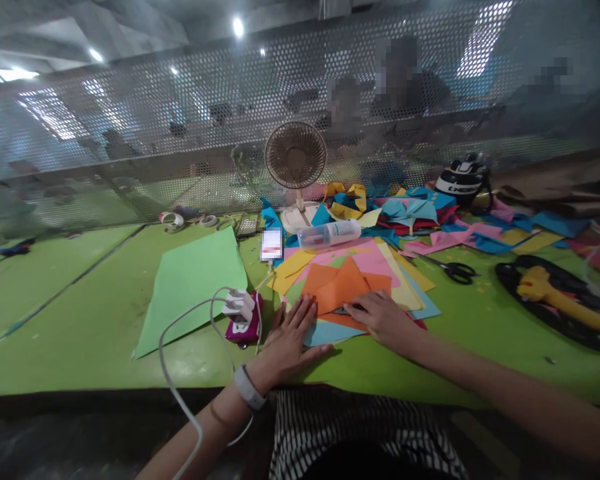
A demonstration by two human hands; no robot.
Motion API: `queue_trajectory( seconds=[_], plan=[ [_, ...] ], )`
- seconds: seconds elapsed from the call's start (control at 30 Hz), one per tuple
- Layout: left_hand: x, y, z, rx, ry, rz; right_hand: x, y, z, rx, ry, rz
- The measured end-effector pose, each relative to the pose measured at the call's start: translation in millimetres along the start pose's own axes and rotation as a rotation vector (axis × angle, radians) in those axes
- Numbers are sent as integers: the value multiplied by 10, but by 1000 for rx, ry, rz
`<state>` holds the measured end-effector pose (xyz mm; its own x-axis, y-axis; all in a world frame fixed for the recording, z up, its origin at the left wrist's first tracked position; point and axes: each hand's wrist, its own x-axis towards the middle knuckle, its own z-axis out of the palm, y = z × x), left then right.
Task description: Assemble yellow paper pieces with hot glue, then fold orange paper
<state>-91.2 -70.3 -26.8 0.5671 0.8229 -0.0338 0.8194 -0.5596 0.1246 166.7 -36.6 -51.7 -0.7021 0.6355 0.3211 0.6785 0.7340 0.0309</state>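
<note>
My left hand (294, 337) lies flat at the lower left of a stack of coloured paper, fingers stretched out and pressing near the edge of an orange sheet (320, 283). The orange paper has a raised, folded-up flap in its middle. My right hand (383, 319) is closed round a small dark metal tool (341, 310) whose tip points left over the orange paper. Its exact kind is mostly hidden by the fingers. Beneath the orange sheet, light blue (330, 333), pink and yellow sheets fan out.
Left of my hands stand a purple power strip (244, 330) with white plugs and a looping cable (167, 360), and a green sheet (195, 287). Behind are a phone (271, 245), a plastic bottle (330, 233), a fan (296, 157) and paper scraps. Scissors (459, 272) and a black tray (510, 273) lie right.
</note>
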Motion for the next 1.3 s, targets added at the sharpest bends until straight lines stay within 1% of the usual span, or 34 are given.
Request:
queue_trajectory(
  seconds=[0.2,0.47,0.67,0.83,1.0,1.17,1.3],
  plan=[
    [3,-13,-2,-11,2,27,5,16,21,14,-14,-16],
    [-5,-9,3,17,37,39,-55,59,1,110,2,1],
    [-4,-7,5,24,41,36,-12,25,16,107,3,16],
    [-6,-5,2,5,25,24,-9,35,-25,152,-26,-2],
    [-6,-3,19,-6,26,21,3,21,-73,185,-51,30],
    [-13,15,-20,-27,21,23,27,1,-83,165,-47,35],
    [-35,21,-69,-40,-2,53,-1,17,-85,159,-38,44]
  ],
)
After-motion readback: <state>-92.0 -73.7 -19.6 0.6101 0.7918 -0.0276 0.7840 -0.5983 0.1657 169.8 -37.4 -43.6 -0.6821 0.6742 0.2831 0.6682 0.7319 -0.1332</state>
